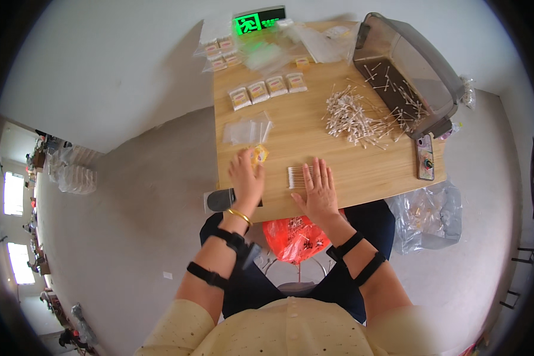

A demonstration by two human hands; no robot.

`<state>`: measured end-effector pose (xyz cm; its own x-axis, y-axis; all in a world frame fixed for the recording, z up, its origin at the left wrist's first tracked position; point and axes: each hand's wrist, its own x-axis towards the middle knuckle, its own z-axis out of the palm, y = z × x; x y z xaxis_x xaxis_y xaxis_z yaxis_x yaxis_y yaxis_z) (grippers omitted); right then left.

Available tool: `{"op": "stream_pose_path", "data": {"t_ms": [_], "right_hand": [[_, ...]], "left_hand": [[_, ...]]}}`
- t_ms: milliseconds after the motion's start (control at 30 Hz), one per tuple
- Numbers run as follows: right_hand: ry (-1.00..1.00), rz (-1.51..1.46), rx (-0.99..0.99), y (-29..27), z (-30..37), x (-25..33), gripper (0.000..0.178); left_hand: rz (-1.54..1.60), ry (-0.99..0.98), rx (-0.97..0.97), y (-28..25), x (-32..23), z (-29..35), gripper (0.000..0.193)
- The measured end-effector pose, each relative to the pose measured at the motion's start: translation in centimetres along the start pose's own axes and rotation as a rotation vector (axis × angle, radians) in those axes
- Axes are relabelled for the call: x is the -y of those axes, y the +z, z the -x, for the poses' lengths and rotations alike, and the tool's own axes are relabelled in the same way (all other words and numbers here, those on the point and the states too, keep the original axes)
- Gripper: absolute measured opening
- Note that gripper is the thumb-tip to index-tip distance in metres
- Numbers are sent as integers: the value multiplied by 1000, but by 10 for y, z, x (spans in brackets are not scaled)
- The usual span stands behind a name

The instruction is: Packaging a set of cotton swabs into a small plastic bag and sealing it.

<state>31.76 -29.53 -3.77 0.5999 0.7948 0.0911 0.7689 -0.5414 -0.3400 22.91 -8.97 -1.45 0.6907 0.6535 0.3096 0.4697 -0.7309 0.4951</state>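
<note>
My right hand [320, 193] lies flat on the table, fingers stretched out over the right end of a neat row of cotton swabs [295, 177]. Part of that row is hidden under the palm and fingers. My left hand [247, 178] is at the left, its fingertips beside small yellow printed cards [260, 155]; the thumb stands apart from the fingers, and nothing shows in its grasp. Just beyond lie flat clear plastic bags [248, 129]. A loose heap of cotton swabs [353, 118] is spread at the right of the table.
A tipped grey plastic bin [415, 65] with loose swabs stands at the far right. Several filled packets [267, 91] line up at the back left. A phone [425, 157] lies by the right edge. A red plastic bag [295, 237] hangs below the front edge [279, 215].
</note>
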Motion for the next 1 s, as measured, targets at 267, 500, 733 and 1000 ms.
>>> {"op": "stream_pose_path", "data": {"t_ms": [267,500,733,1000], "right_hand": [[-20,50,-23,0,-2,7,94],[-8,58,7,-4,-1,6,94],[15,61,-4,-1,2,-2,92],[9,40,10,-1,-3,6,92]], "left_hand": [[-111,9,416,-25,68,-60,42],[-41,-1,655,-31,65,-86,33],[886,-528,500,-35,-13,-42,16],[694,-569,466,16,-10,-3,15]]}}
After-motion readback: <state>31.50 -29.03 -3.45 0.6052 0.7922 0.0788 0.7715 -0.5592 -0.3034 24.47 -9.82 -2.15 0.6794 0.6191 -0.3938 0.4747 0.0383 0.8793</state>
